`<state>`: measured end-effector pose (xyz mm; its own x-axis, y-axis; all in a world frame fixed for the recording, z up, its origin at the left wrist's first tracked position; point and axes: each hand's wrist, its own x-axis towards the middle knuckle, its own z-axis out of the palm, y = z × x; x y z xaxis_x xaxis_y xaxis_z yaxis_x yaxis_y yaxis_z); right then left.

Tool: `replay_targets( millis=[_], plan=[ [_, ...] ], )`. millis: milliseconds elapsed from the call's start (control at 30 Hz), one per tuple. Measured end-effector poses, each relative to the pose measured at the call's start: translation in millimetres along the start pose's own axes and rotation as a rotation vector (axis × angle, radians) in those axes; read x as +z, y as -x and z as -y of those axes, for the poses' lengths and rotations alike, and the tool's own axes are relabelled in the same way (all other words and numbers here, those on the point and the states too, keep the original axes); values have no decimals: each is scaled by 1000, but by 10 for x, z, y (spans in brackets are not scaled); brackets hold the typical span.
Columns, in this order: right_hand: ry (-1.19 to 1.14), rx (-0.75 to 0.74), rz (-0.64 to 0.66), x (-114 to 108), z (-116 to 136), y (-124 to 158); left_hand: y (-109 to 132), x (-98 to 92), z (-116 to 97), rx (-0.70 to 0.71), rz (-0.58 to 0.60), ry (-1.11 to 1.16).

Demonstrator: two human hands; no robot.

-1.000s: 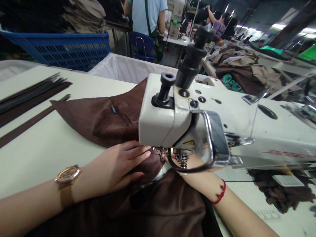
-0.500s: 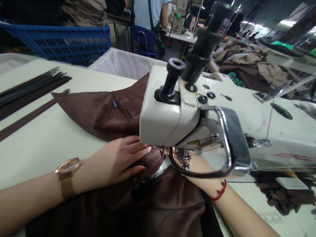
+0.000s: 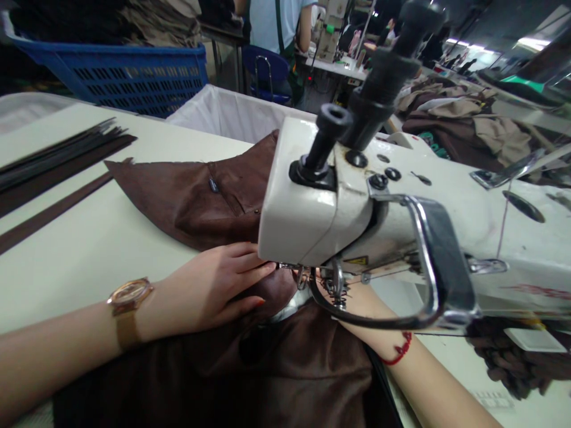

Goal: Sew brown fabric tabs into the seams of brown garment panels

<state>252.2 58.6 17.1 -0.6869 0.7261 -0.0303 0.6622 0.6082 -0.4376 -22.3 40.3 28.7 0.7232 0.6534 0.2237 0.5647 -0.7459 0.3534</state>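
Where a white sewing machine (image 3: 303, 220) overhangs the cream tabletop (image 3: 89, 249), brown fabric (image 3: 187, 196) lies spread from the near edge, under the needle area and out to the far left. The left hand (image 3: 214, 285) lies flat, fingers stretched together, pressing the fabric just beside the presser foot. The right hand (image 3: 359, 303) rests behind the machine's wire guard, mostly hidden, so its grip cannot be told. The fabric looks soft, light and limp, probably best held with flat palms close to the needle. Dark strips (image 3: 57, 160) lie well apart at left.
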Motion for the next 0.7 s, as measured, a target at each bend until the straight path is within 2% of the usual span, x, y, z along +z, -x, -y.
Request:
replay_targets(
  millis=[300,467,600,700],
  plan=[
    [-126,-15,-22,-36,34,-13,31,8,22,-19,53,-27],
    [-15,25,-17,-13,34,-15,33,-2,3,-8,3,-28],
    [51,-8,-3,-11,37,-57,42,57,14,39,-31,-86],
    [158,-93,4,-11,48,-110,39,53,32,-29,26,-120]
  ],
)
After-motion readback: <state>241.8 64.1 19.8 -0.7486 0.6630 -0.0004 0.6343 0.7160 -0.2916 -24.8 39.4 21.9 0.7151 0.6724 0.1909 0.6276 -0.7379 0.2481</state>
